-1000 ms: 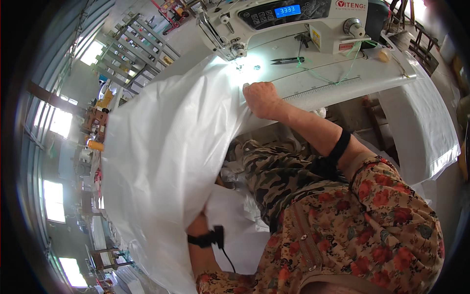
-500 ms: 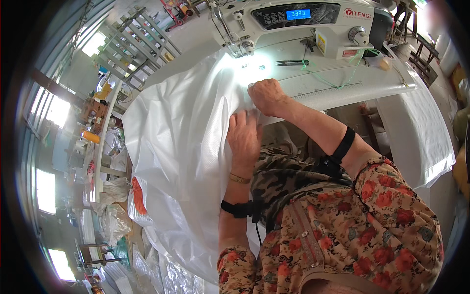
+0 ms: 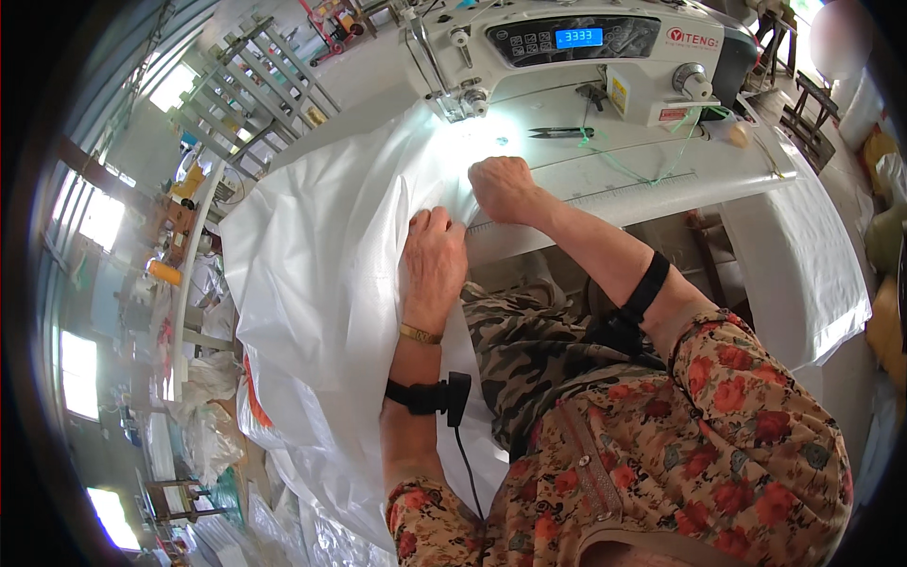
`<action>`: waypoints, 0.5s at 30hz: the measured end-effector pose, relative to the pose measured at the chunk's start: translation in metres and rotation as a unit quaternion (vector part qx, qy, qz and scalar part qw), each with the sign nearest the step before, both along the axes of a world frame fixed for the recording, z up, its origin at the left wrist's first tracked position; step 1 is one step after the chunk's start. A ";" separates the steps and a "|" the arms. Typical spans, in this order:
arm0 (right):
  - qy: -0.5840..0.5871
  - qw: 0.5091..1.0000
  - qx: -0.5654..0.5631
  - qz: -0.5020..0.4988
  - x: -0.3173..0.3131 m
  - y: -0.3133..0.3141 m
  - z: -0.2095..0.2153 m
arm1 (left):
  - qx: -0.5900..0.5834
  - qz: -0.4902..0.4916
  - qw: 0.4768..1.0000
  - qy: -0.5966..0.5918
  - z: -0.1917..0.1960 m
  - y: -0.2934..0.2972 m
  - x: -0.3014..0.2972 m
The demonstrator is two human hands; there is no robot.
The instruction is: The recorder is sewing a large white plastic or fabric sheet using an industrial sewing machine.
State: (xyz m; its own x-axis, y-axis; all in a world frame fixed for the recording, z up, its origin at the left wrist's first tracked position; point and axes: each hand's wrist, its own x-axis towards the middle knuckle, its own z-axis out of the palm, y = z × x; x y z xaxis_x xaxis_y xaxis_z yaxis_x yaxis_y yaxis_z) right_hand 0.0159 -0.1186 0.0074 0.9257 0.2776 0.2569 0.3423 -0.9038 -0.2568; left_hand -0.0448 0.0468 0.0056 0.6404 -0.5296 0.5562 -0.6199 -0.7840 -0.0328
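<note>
Where it runs up into the lamp glare under the sewing machine (image 3: 553,80), the white plastic sheet (image 3: 312,255) gathers into long folds; from there it spreads left and downward, draping beside the wearer's lap. Right hand (image 3: 505,189): closed into a fist on the sheet's right edge, just in front of the needle area, thumb side toward the sheet; tucked fingertips hidden. Left hand (image 3: 436,263): below and left of the right, back upward, fingers partly bent with tips against a fold; cannot tell whether the fold is pinched or only pressed. Needle itself lost in the glare. On the pale worktable (image 3: 529,227), right of the glare, black thread snips (image 3: 562,133) lie near a loose green thread (image 3: 642,177); a printed ruler scale (image 3: 624,194) runs along the front part. Above, the machine carries a lit blue display (image 3: 579,38) and, at its right, a ridged knob (image 3: 696,85). Further out: a second white sheet (image 3: 798,269) hanging at right, an orange spool (image 3: 163,272) at left, a metal rack (image 3: 260,94) upper left.
</note>
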 end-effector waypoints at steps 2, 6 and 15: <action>0.007 1.000 -0.011 -0.001 0.008 0.005 0.002 | 0.011 0.012 1.000 0.003 -0.002 0.002 0.008; 0.028 0.999 -0.018 -0.021 0.025 0.002 0.004 | 0.011 0.034 0.999 0.014 0.002 -0.008 0.018; -0.011 0.999 0.009 -0.029 0.043 -0.006 -0.001 | -0.071 0.057 0.995 0.033 -0.002 -0.023 0.023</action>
